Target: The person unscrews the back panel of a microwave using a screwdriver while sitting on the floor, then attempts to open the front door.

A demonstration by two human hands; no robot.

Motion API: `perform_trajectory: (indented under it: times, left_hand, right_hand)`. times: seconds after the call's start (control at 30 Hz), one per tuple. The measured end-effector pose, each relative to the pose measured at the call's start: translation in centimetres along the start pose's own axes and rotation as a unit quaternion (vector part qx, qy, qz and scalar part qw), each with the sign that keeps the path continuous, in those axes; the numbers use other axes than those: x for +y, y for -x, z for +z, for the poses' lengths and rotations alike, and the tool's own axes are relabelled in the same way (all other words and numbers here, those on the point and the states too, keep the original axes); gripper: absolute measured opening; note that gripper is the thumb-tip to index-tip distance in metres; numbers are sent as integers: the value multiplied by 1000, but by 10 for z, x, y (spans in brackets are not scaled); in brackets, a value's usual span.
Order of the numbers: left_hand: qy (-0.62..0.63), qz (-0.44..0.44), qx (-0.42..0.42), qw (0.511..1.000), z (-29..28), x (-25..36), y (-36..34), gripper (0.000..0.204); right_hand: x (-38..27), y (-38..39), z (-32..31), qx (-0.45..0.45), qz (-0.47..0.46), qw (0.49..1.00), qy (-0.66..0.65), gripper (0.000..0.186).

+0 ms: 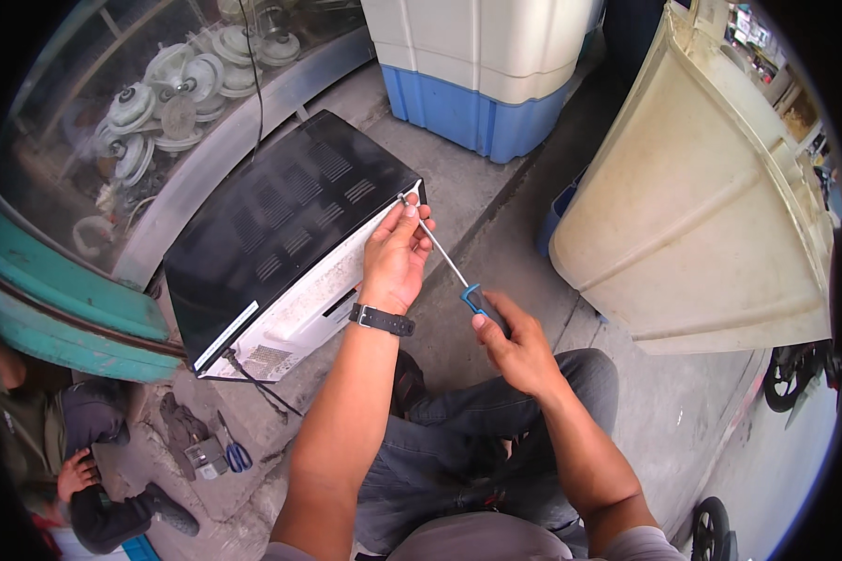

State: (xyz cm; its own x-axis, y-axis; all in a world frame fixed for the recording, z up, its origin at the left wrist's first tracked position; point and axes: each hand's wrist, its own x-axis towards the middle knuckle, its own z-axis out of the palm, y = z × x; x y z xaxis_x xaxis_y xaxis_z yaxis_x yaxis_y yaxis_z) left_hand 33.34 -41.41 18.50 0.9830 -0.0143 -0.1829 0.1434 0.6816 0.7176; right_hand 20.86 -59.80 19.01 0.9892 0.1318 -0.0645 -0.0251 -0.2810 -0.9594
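A black-cased appliance with vent slots, seemingly a microwave oven (299, 210), lies on the concrete with its pale rear panel (313, 313) facing me. My left hand (395, 254), with a dark watch on its wrist, is at the panel's far right corner, fingers closed around the front end of a screwdriver (449, 258). My right hand (522, 348) grips the blue and black handle, lower right. The slim metal shaft slants up from that handle to the appliance's corner. Whether the tip sits in a screw is too small to tell. A power cord (260, 385) comes from the panel's lower left.
Blue-handled scissors (239, 456) and small items lie on the ground at left, near another person's hand (78, 474). A glass case (61, 122) holding white pulley-like parts stands far left. A white-and-blue tub (477, 93) and a large cream plastic housing (692, 196) stand beyond.
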Motion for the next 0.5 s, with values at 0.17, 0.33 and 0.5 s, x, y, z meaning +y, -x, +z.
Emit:
perform_trajectory:
  times: [0.17,0.33,0.5]
  left_hand:
    - [6,7,21,1000,0,0,2,31]
    - [-132,-9,-8,991,4,4,24,24]
    - [-677,461,22,574,10,38,52,28]
  right_hand:
    - [-13,-1,-8,-98,130,942,-293,31]
    - [-10,-6,-26,-202,211,722,-627,29]
    - [-23,-6,-30,-176,180,797,-548,33]
